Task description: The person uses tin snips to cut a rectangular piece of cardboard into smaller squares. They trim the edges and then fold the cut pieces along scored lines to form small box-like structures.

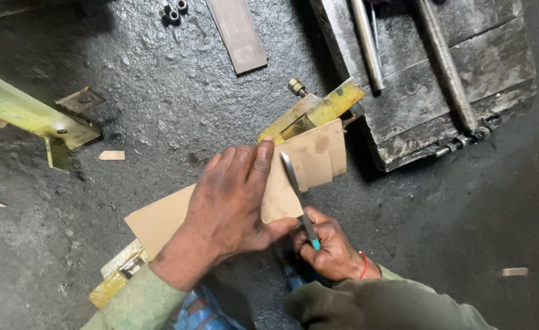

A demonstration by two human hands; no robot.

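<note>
Cardboard sheet (300,165), tan and roughly rectangular, lies slantwise across a yellow metal bar (318,113) on the dark, gritty floor (159,91); its long axis runs from lower left up to upper right, following the bar beneath it, whose ends stick out at both corners.

Head view, the only one: the left hand (230,205) lies flat on the middle of the sheet, palm down, fingers close together and pointing up and to the right along the sheet, pressing it onto the bar. The right hand (327,244) sits just below the sheet's lower edge, fingers curled tight round the blue handle of a blade (297,189). The blade slants up and to the left from that grip, crossing the sheet just right of the left index finger, its tip close beside that fingertip. So the sheet lies up and away from the right fingers, and the blade crosses its long axis rather than following it. The left hand is the one on the sheet; the right reaches it only through the blade.

Around them: a heavy grey metal block (502,67) with two long rods (447,67) lying on it at upper right, a flat brown strip (239,33) at the top, another yellow-green metal frame (19,110) at the left, small cardboard offcuts (112,155) scattered on the floor, and blue footwear (199,311) at the bottom edge
</note>
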